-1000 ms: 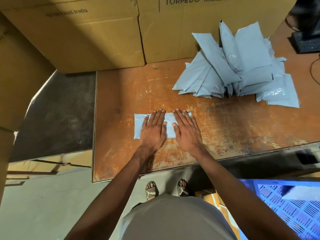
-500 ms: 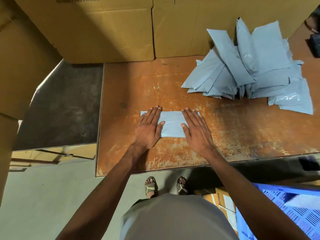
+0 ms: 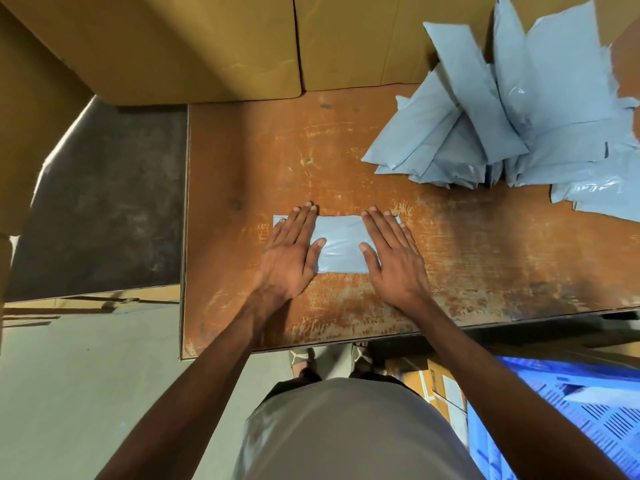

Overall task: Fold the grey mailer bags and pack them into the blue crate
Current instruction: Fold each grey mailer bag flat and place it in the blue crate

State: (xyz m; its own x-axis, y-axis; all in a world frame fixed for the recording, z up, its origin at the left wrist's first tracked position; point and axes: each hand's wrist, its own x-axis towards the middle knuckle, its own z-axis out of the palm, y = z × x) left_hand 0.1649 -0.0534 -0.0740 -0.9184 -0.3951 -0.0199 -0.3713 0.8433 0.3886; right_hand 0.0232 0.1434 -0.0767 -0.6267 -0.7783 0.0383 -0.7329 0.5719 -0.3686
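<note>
Blue crate (image 3: pixel 568 420) — cut off at lower right; folded mailer's (image 3: pixel 341 245) ends under both palms

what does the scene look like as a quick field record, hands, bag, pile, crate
left hand: flat, palm down on left end of folded bag
right hand: flat, palm down on right end
folded bag: grey, lying on wooden table
unfolded pile: far right of table
blue crate: lower right, below table edge
cardboard boxes: behind table

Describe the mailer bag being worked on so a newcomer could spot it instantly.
On the worn orange table, look near the front edge. The folded mailer lies flat under the left hand and right hand, alone, apart from the loose pile at the back right.
</note>
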